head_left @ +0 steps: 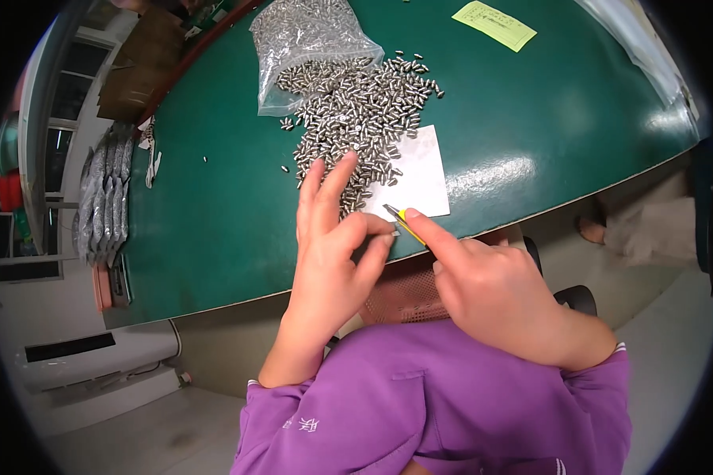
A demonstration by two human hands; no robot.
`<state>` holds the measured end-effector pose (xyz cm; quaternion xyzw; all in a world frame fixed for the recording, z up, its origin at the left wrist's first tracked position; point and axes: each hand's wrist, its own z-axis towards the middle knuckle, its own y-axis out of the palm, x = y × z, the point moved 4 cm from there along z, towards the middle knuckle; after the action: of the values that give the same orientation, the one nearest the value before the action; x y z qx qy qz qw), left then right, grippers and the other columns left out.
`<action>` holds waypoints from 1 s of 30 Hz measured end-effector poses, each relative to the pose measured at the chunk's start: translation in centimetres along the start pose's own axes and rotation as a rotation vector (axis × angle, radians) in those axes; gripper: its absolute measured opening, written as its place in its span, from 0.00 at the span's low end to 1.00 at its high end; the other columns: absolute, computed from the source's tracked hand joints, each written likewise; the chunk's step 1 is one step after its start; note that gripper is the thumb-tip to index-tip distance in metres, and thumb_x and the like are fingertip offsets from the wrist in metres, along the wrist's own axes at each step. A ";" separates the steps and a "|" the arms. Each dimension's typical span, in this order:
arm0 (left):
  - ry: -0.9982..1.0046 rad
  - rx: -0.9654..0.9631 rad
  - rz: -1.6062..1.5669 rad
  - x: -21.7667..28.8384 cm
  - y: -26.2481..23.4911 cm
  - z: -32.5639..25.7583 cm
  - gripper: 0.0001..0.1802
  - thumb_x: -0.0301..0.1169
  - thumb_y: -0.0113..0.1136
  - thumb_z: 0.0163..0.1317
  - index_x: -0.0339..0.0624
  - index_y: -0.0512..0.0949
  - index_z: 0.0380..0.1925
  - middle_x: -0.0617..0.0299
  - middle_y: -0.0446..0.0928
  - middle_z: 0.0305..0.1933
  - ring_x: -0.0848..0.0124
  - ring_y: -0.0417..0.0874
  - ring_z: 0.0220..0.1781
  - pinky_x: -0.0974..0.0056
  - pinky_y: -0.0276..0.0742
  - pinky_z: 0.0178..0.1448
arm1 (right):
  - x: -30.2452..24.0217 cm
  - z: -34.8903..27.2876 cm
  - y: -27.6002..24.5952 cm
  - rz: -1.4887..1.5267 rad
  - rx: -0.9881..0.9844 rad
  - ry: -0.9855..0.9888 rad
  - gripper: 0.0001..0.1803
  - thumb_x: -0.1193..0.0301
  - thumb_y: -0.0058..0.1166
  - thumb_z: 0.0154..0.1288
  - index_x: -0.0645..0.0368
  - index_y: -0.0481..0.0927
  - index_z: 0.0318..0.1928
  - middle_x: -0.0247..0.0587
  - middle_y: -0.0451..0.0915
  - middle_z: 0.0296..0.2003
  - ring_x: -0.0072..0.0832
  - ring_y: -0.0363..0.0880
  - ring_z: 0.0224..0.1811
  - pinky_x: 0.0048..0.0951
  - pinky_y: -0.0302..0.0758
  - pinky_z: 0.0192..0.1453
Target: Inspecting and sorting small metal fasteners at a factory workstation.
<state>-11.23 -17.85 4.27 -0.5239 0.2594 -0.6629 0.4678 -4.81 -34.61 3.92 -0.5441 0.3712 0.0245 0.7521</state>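
My right hand (495,289) is closed round a yellow utility knife (409,229), its index finger stretched along the handle and the blade out toward the far left. Close to the knife, thumb and index finger of my left hand (325,249) pinch a small metal piece (395,233). The other left fingers are raised and partly cover a heap of small silvery metal pieces (364,107). These spill from a clear plastic bag (273,47) at the far side. A white sheet of paper (426,178) lies under the heap's near right edge, just beyond the knife.
The green tabletop (222,229) has a curved near edge below my hands. A yellow-green slip (495,25) lies at the far right. Scissors (152,158) and stacked filled plastic bags (104,194) are at the left. Behind the near edge stands a reddish perforated chair (404,297).
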 end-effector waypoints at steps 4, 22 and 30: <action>-0.011 0.104 0.089 -0.4 -0.4 0.3 0.08 0.24 0.68 0.53 0.42 0.80 0.34 0.44 0.60 0.73 0.37 0.55 0.76 0.41 0.54 0.74 | 0.4 -0.5 0.2 0.046 0.068 0.005 0.34 0.79 0.51 0.60 0.53 0.68 0.69 0.46 0.78 0.26 0.44 0.79 0.23 0.42 0.78 0.32; -0.018 0.173 0.024 -0.9 -0.2 0.5 0.10 0.21 0.67 0.53 0.40 0.79 0.36 0.46 0.65 0.71 0.39 0.59 0.75 0.43 0.59 0.73 | 1.3 -1.0 0.5 0.082 0.192 -0.040 0.29 0.76 0.55 0.62 0.56 0.69 0.65 0.42 0.79 0.30 0.35 0.82 0.30 0.36 0.79 0.34; -0.127 0.140 0.137 -0.6 0.3 0.5 0.08 0.22 0.67 0.54 0.39 0.80 0.35 0.43 0.65 0.71 0.43 0.60 0.75 0.46 0.59 0.74 | 0.8 -1.0 0.4 -0.021 0.045 0.054 0.30 0.76 0.55 0.63 0.49 0.72 0.67 0.42 0.84 0.31 0.40 0.81 0.26 0.38 0.79 0.33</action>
<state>-10.69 -17.41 3.92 -0.5118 0.2176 -0.6115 0.5629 -4.90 -35.56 3.02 -0.5313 0.3860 -0.0062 0.7541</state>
